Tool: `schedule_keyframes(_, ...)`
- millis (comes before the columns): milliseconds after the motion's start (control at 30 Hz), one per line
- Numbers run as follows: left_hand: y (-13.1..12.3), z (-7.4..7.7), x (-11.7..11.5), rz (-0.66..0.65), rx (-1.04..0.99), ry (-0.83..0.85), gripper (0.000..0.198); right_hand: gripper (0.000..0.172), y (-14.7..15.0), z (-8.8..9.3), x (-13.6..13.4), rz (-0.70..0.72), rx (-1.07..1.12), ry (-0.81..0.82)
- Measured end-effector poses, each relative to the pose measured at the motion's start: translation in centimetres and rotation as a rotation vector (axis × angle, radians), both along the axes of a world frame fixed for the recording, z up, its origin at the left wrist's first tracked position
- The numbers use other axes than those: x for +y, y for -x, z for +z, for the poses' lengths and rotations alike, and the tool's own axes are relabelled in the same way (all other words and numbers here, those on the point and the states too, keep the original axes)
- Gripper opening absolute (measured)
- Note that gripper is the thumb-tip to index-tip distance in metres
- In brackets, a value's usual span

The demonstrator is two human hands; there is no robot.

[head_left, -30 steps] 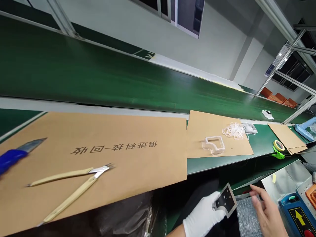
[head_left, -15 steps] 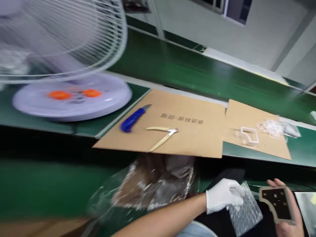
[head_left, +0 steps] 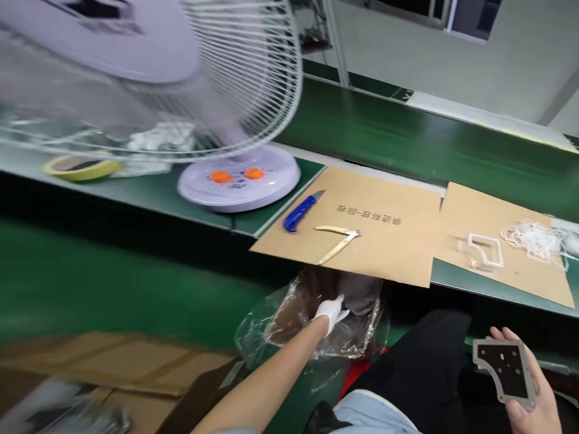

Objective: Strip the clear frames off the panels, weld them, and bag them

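Left hand [head_left: 332, 310], in a white glove, is stretched out long and low, forearm nearly straight, down below the front edge of the bench [head_left: 203, 208]. The fingers rest on the clear plastic bag [head_left: 357, 337] that hangs under the front edge of the big cardboard sheet [head_left: 389, 247]. The bag is slung there, I'd say, so it sits within a seated reach. The thumb is out to the side, but I can't tell whether the fingers pinch the film or only lie on it.

Right hand [head_left: 527, 392] is bare, held near the lap at the bottom right with the palm turned up. It is clamped on the dark corner plate [head_left: 504, 369], thumb over the near edge and fingertips behind the top edge. The plate lies flat and face-up, well apart from the bench, probably so its holes stay in sight.

On the sheet, near its left corner, lies a blue utility knife [head_left: 301, 211]. Just beside it are pale-handled snips [head_left: 337, 238], both set down within the gloved hand's reach.

At the bench's right end a second cardboard [head_left: 520, 283] carries a clear frame piece [head_left: 485, 250] and a tangle of white strands [head_left: 534, 238]. It looks like trimmings parked off to the side.

A desk fan [head_left: 239, 178] stands at the left, and a tape roll [head_left: 81, 167] lies behind it.
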State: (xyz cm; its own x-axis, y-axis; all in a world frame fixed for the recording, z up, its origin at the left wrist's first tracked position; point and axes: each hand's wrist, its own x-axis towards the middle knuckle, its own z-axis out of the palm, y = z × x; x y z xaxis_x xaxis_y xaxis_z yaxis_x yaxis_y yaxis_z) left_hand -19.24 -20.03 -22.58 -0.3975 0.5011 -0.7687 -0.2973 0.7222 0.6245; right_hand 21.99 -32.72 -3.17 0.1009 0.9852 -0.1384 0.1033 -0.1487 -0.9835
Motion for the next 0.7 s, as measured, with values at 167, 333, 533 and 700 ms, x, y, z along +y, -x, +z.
schedule_keyframes(167, -4.8, 5.7, -2.2, -0.422, -0.026, -0.159, 0.036, 0.108, 0.7, -0.4, 0.5, -0.001, 0.108, -0.039)
schedule_keyframes(333, -12.0, 17.3, -2.1, -1.199, -0.017, -0.848, 0.049, 0.108, 1.8, 0.1, 1.5, 0.018, 0.211, -0.045)
schedule_keyframes(533, -17.5, 22.0, 1.2, -1.476, 0.088, -1.369, 0.046, 0.103, 2.5, 0.0, 2.2, 0.019, 0.254, -0.092)
schedule_keyframes(700, -16.9, 23.0, 5.3, -1.590, 0.286, -1.453, 0.043, 0.108, 1.2, 0.7, 6.1, 0.107, 0.172, -0.159)
